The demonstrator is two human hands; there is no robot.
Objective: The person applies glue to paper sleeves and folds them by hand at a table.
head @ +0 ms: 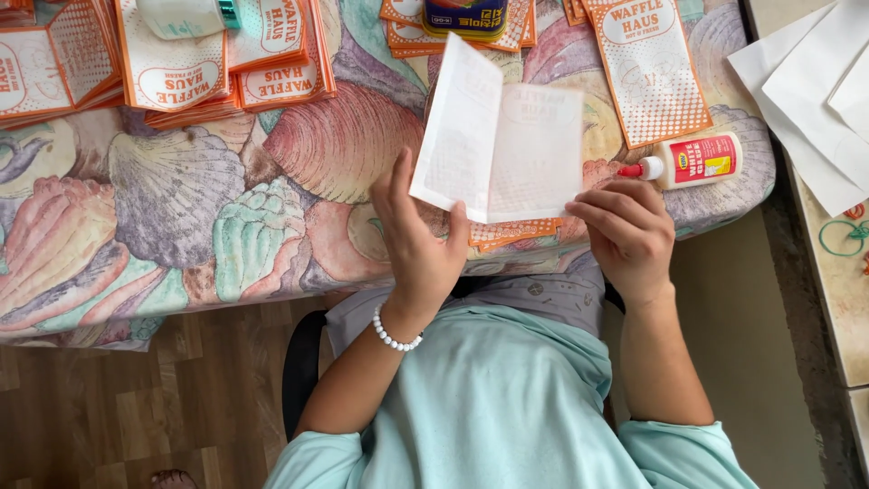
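Note:
A white paper sheet [498,136], creased down its middle and half folded, is held up over the table's near edge. My left hand [418,240] pinches its lower left corner, thumb on the front. My right hand [627,231] holds its lower right edge with the fingertips. Under the sheet lie a few orange printed paper pieces [511,234]. A small glue bottle [692,161] with a red cap and red label lies on its side just beyond my right hand.
The table has a cloth with a seashell pattern [181,217]. Stacks of orange printed paper bags [172,63] lie at the far left, one single bag [650,68] at the far right, a dark can [464,16] behind. White sheets [819,100] lie at the right.

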